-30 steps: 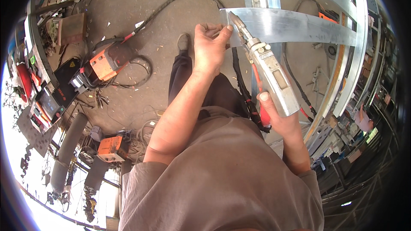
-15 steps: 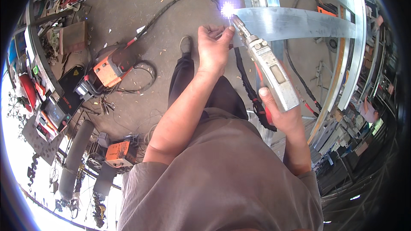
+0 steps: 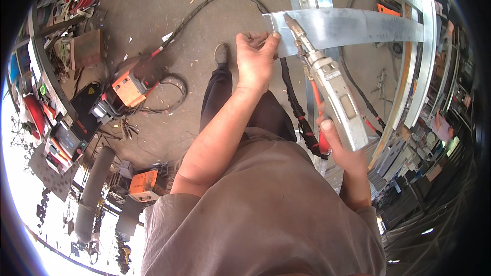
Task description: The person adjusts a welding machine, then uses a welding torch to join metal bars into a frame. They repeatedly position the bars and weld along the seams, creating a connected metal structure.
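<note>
My right hand (image 3: pixel 345 145) is wrapped round the grip of a silver handheld welding gun (image 3: pixel 335 92). The gun's nozzle lies over a wide, shiny metal bar (image 3: pixel 353 25), just in from its left end, and no spark shows there. At that end my left hand (image 3: pixel 254 59) is closed, thumb and fingers pinching the bar's near left corner. Part of what the fingers touch is hidden behind them. From the gun's grip a black sleeved cable (image 3: pixel 294 99) with red bands runs up under the bar.
The bar reaches right to a galvanized metal frame (image 3: pixel 422 61). An orange-and-black machine (image 3: pixel 129 89) with a coiled cable stands on the floor at left. Below it are another orange box (image 3: pixel 145 186) and a grey cylinder (image 3: pixel 94 189). A person (image 3: pixel 441 127) is at far right.
The bright welding flash at the bar's left end has gone out. My right hand has drawn the gun right and toward me, off the end. My left hand stays put.
</note>
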Motion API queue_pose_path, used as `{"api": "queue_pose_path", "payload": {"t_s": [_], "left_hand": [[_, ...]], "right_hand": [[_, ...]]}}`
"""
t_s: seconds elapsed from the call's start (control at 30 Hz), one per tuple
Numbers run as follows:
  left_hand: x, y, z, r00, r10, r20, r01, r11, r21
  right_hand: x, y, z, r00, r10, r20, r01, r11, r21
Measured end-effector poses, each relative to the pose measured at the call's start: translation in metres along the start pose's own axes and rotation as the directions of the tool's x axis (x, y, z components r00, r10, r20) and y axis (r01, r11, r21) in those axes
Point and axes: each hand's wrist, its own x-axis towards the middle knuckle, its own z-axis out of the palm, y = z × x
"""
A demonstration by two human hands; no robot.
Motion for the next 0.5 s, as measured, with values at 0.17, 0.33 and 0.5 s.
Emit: {"api": "queue_pose_path", "payload": {"t_s": [0.17,0.33,0.5], "left_hand": [[-0.001,-0.002,-0.015,0.984,-0.047,0.171,0.059,0.996,-0.069],[0.003,0.001,-0.030,0.958,-0.127,0.256,0.119,0.992,0.045],[0.010,-0.001,-0.033,0.963,-0.050,0.263,0.000,0.983,0.186]], "right_hand": [[-0.021,0.018,-0.004,0.999,-0.016,-0.039,0.020,0.994,0.105],[-0.035,0.045,0.001,0.994,-0.029,-0.108,0.042,0.992,0.115],[-0.046,0.075,0.005,0.989,-0.098,-0.110,0.110,0.988,0.111]]}}
